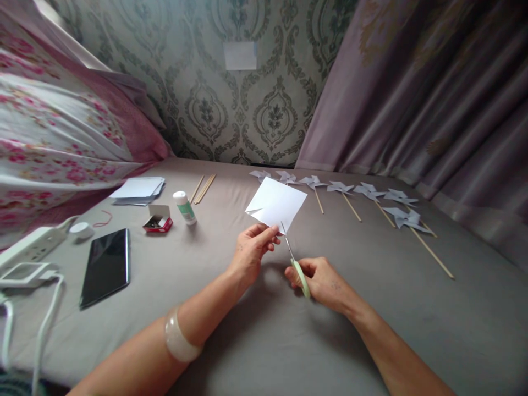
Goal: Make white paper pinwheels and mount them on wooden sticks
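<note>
My left hand pinches the lower corner of a white square of paper and holds it up over the grey bedsheet. In my right hand is a pair of green-handled scissors, fingers closed round the handles. The blades point up and meet the paper's lower corner, right beside my left fingertips. A pale bangle sits on my left forearm.
A row of paper pinwheels on wooden sticks lies at the back right. At the left are a glue bottle, a small red box, spare sticks, a paper stack, a phone and a power strip.
</note>
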Available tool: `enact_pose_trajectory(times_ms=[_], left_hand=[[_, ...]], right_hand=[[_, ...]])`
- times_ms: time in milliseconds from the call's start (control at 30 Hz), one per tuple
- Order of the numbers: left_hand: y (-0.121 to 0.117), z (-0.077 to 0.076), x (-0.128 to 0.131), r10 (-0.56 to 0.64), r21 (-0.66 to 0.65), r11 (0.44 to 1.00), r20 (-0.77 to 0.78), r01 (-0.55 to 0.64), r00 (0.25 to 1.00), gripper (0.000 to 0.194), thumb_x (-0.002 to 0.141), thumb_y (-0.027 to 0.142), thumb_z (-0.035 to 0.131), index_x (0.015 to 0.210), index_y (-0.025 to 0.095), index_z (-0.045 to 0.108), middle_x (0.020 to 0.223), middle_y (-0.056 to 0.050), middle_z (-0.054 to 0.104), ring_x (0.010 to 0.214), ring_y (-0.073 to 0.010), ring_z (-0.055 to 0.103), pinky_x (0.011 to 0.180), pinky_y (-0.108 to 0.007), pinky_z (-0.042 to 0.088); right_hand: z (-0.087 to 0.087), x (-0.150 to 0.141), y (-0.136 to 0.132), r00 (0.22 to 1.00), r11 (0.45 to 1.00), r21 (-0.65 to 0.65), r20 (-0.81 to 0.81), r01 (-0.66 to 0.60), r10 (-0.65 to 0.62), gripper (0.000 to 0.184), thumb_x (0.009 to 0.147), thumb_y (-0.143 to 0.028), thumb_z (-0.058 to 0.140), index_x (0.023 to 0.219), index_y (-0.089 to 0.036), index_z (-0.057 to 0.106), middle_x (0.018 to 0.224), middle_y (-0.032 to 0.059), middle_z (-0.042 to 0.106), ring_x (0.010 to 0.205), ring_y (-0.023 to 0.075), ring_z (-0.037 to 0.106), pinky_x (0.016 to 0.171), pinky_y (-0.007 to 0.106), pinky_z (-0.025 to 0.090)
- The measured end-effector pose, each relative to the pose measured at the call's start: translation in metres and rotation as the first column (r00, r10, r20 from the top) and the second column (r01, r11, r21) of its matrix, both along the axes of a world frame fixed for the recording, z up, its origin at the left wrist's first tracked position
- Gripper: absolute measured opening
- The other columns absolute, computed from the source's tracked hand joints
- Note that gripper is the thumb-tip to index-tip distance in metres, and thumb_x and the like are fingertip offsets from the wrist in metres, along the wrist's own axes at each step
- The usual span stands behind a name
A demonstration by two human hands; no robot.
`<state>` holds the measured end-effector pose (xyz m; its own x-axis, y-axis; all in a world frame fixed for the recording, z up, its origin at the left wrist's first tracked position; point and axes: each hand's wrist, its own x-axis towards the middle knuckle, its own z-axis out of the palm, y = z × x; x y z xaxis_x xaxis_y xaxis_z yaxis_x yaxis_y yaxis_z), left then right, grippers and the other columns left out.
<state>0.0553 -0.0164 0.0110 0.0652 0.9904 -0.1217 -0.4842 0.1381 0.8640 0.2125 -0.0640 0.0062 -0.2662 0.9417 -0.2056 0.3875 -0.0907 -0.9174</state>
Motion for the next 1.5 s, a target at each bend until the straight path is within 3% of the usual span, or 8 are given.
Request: enact_pose_trajectory(times_ms=[667, 1500], left_hand=[[-0.003, 0.001, 0.003, 0.008, -0.006, 1.0, 0.004, -0.008, 1.0, 0.025, 0.06, 0.03, 0.08, 0.064, 0.012, 0.063, 0.066, -0.003, 0.064, 0.058, -0.0083, 0.056, 0.051, -0.02, 0.037], [-0.003, 0.002, 0.002, 0.009, 0.007, 1.0, 0.023, -0.009, 1.0, 0.026, 0.061, 0.029, 0.08, 0.065, 0.011, 0.063, 0.065, -0.002, 0.063, 0.056, -0.0075, 0.055, 0.05, -0.018, 0.037]], right_hand=[[0.008, -0.003, -0.001, 0.996, 0.996, 0.028, 0.03, 0.083, -0.084, 0.043, 0.066, -0.054, 0.069, 0.052, -0.016, 0.056, 0.046, -0.0019, 0.05, 0.044, 0.0081, 0.037, 0.042, 0.022, 0.027], [0.01, -0.005, -0.001, 0.983, 0.989, 0.062, 0.119, 0.136, -0.143, 0.048, 0.068, -0.06, 0.064, 0.051, -0.016, 0.054, 0.047, -0.0032, 0.044, 0.046, 0.0081, 0.035, 0.044, 0.024, 0.026]])
